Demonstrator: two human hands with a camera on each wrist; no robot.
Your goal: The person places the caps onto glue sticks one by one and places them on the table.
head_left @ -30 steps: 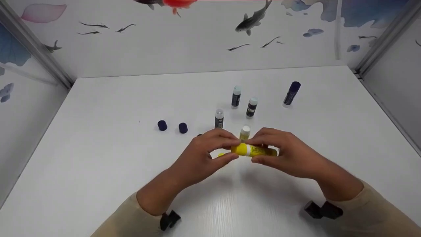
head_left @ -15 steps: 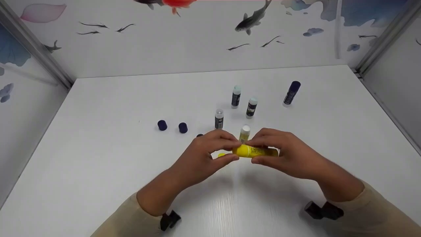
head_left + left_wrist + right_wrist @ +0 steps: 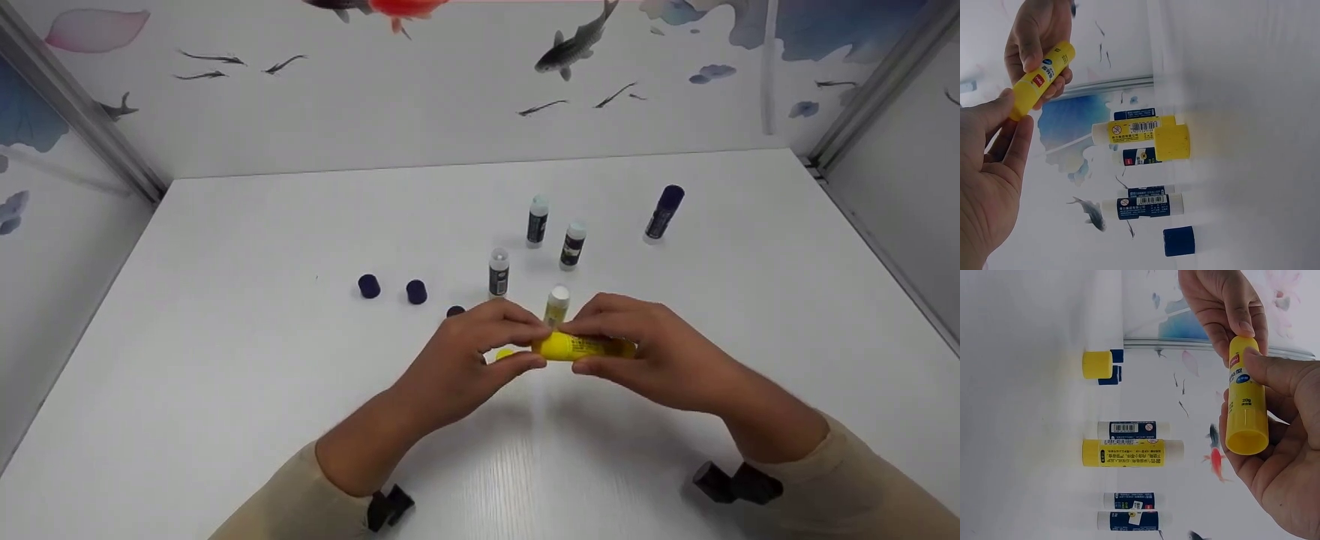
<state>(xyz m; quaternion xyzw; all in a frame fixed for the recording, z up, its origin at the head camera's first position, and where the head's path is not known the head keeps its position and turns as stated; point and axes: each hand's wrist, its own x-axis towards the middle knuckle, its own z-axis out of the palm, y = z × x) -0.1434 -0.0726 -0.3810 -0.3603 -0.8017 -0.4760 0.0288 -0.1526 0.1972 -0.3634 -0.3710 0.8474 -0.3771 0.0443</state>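
**Above the white tabletop [image 3: 195, 360], a bright yellow cylindrical plastic glue stick [image 3: 589, 346] is being worked at its cap end [image 3: 553, 346]**

At the left, three short navy plastic caps [image 3: 368, 286] are sitting in a loose row, the third partly hiding behind the left hand [image 3: 480, 352]. That hand is pinching the glue stick's cap end between thumb and fingers; in the gap below, a loose round yellow cap [image 3: 505, 353] is showing.

Farther along, three navy-labelled white tubes [image 3: 499, 279] are standing uncapped, and a white-topped yellow tube [image 3: 556, 306] is standing uncapped nearer the hands. How much glue they are holding, the views are not showing.

Crosswise and off the tabletop, the glue stick is resting in the right hand [image 3: 649, 352], which is gripping its barrel. At far right, a navy-capped stick [image 3: 664, 214] is standing, its cap hiding the contents.

Probably the person is seating the cap, though loosening would be looking much alike. The next move is calling for straight force along the tube, the right hand steadying the barrel.
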